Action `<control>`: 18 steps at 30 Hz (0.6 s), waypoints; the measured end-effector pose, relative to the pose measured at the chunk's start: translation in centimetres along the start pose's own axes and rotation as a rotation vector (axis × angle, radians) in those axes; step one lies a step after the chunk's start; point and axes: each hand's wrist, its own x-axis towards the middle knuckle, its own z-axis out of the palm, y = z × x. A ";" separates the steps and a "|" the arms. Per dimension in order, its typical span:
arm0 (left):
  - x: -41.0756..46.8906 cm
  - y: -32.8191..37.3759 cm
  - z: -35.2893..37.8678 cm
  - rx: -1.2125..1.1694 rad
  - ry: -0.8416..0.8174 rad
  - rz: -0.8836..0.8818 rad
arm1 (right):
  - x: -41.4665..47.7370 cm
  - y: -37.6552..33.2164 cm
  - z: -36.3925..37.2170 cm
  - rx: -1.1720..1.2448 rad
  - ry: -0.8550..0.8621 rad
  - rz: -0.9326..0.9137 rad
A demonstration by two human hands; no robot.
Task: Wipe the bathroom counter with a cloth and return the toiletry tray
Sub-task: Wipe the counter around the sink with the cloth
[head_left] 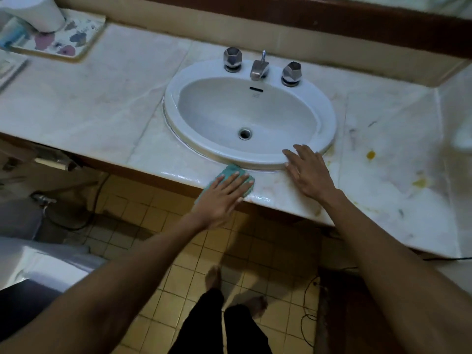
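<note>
A teal cloth (231, 171) lies on the front strip of the white marble counter (102, 98), just before the sink. My left hand (223, 196) presses flat on the cloth with straight fingers. Flat on the counter lies my right hand (307, 171), its fingertips on the front rim of the white oval sink (329, 111). A floral toiletry tray (76, 44) sits at the far left back of the counter with a white container (38, 11) on it. Yellow stains (370, 155) mark the counter to the right of the sink.
A chrome faucet (259, 66) and two knobs (232, 58) stand behind the basin. A toilet (38, 264) is at the lower left. Cables (310, 318) lie on the yellow tiled floor (178, 277) near my bare feet.
</note>
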 end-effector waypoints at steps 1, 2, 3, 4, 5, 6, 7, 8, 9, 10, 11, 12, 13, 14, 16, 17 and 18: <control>-0.4 -1.7 -0.5 0.035 -0.005 0.020 | -0.2 0.1 0.0 0.021 -0.002 0.008; -0.6 -2.4 -0.7 0.041 0.019 -0.017 | -0.4 0.2 -0.1 0.048 -0.002 0.018; -0.5 -2.1 -0.5 0.017 0.056 -0.100 | -0.7 0.2 -0.3 0.082 -0.005 0.034; -0.2 -0.7 0.1 -0.015 0.100 -0.209 | -1.2 0.5 -0.5 0.114 -0.010 0.051; 0.2 1.6 0.9 -0.054 0.148 -0.333 | -1.7 0.8 -0.7 0.137 -0.017 0.064; 1.1 4.2 1.7 -0.095 0.197 -0.445 | -2.2 1.2 -0.9 0.154 -0.025 0.074; 2.2 6.7 2.2 -0.151 0.225 -0.520 | -2.8 1.7 -1.2 0.174 -0.036 0.089; 3.5 9.0 2.6 -0.201 0.227 -0.547 | -3.5 2.2 -1.5 0.195 -0.050 0.110; 4.8 11.2 2.8 -0.233 0.215 -0.535 | -4.2 2.7 -1.8 0.213 -0.064 0.136; 6.0 13.3 3.1 -0.249 0.197 -0.508 | -5.0 3.3 -2.0 0.227 -0.070 0.162; 7.2 15.1 3.3 -0.261 0.176 -0.485 | -5.9 3.9 -2.3 0.242 -0.064 0.189; 8.3 16.8 3.5 -0.277 0.156 -0.473 | -6.8 4.6 -2.7 0.263 -0.042 0.219; 9.3 18.2 3.6 -0.287 0.140 -0.471 | -7.7 5.4 -3.1 0.286 -0.008 0.252; 10.2 19.4 3.8 -0.291 0.127 -0.469 | -8.6 6.4 -3.4 0.305 0.032 0.289; 11.9 21.3 3.8 -0.297 0.092 -0.441 | -10.5 8.7 -3.8 0.332 0.105 0.374; 12.8 22.3 3.8 -0.303 0.071 -0.415 | -11.5 9.9 -3.9 0.340 0.139 0.419; 13.7 23.2 3.9 -0.313 0.049 -0.384 | -12.6 11.0 -3.9 0.344 0.171 0.463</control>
